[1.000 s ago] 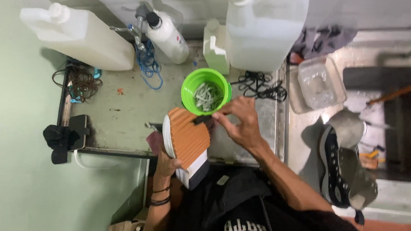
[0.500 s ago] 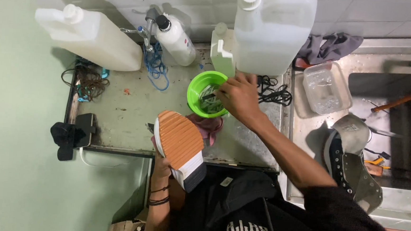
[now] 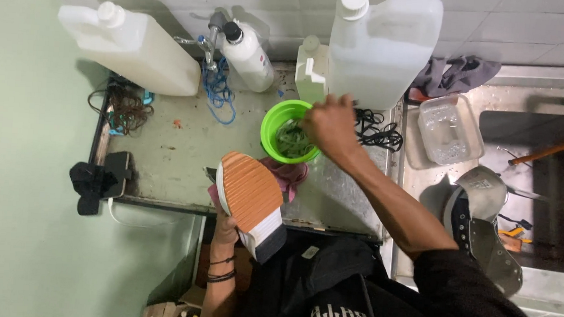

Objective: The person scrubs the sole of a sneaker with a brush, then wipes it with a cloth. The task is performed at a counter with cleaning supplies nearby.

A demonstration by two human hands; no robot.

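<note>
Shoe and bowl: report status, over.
Left hand grips upturned shoe, sole up. Right hand at green bowl, fingers inside; grasp hidden. Jugs close behind.

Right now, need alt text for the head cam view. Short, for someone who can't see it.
Seen from above, a person's left hand holds a shoe with its orange ribbed sole up, while the right hand reaches into a green bowl on a worn counter. Large white jugs and a spray bottle stand along the tiled wall; a dark sneaker lies at right.
</note>
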